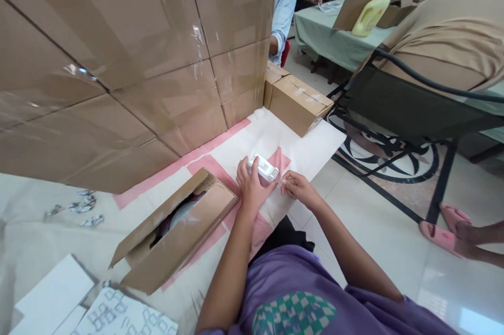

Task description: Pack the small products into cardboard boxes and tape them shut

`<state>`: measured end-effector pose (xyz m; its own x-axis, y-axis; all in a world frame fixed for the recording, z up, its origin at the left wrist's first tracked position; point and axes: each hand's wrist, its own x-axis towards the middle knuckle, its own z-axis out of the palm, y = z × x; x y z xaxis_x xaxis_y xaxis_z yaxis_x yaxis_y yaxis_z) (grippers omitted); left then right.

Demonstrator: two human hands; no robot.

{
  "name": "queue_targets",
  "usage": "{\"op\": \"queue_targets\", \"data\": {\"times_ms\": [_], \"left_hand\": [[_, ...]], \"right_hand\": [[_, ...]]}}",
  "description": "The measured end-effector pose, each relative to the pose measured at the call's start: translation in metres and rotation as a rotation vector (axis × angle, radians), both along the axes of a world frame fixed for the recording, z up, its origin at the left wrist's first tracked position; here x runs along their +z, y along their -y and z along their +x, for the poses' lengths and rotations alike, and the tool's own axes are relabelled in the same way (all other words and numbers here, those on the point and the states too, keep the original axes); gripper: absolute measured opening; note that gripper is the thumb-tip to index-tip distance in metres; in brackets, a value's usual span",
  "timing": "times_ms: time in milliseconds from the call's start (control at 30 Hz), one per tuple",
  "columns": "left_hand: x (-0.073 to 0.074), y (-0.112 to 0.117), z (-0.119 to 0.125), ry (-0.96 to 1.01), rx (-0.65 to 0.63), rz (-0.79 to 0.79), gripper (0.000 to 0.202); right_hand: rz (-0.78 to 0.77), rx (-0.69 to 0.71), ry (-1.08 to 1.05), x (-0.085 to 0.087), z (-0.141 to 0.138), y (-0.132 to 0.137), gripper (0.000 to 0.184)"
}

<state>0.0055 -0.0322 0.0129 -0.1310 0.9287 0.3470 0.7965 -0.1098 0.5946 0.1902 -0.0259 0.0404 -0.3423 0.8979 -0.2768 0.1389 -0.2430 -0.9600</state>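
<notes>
My left hand (250, 188) is wrapped round a small white plastic device (263, 168), holding it just above the pink and white sheet (315, 146) on the floor. Right beside it, my right hand (296, 187) is pinched at the device's right end; what its fingertips hold is too small to make out. An open cardboard box (185, 235) with a grey rounded item inside lies to the left of my hands.
A tall wall of taped cartons (118, 62) fills the left. Two smaller closed cartons (299, 101) sit ahead. White label sheets (118, 314) lie at lower left. A dark chair frame (394, 109), another person's feet in pink slippers (441, 230) and seated people at a green table (326, 35) are right and behind.
</notes>
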Motion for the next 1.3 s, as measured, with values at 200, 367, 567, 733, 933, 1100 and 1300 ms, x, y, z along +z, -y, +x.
{"op": "queue_targets", "data": {"times_ms": [200,367,567,733,933,1100,1300], "left_hand": [[0.031,0.035,-0.016,0.280,-0.328,0.017,0.050],[0.048,0.075,-0.022,0.464,-0.270,0.103,0.009],[0.056,0.108,-0.042,0.159,-0.196,0.335,0.009],[0.064,0.151,-0.083,-0.134,0.051,0.509,0.017],[0.103,0.230,-0.163,-0.021,0.473,0.448,0.010],[0.149,0.247,-0.202,0.104,0.278,0.006,0.021],[0.184,0.198,-0.215,0.049,0.162,-0.545,0.028]], "right_hand": [[0.237,0.054,0.066,0.027,-0.010,0.028,0.026],[0.378,0.249,0.197,0.052,-0.022,0.044,0.018],[0.426,0.412,0.280,0.058,-0.048,0.046,0.012],[0.525,0.416,0.292,0.063,-0.081,0.035,0.027],[1.078,-0.003,0.047,0.104,-0.114,0.017,0.008],[1.357,0.518,0.203,0.122,-0.164,0.013,0.022],[1.322,0.702,0.541,0.091,-0.191,0.025,0.041]]}}
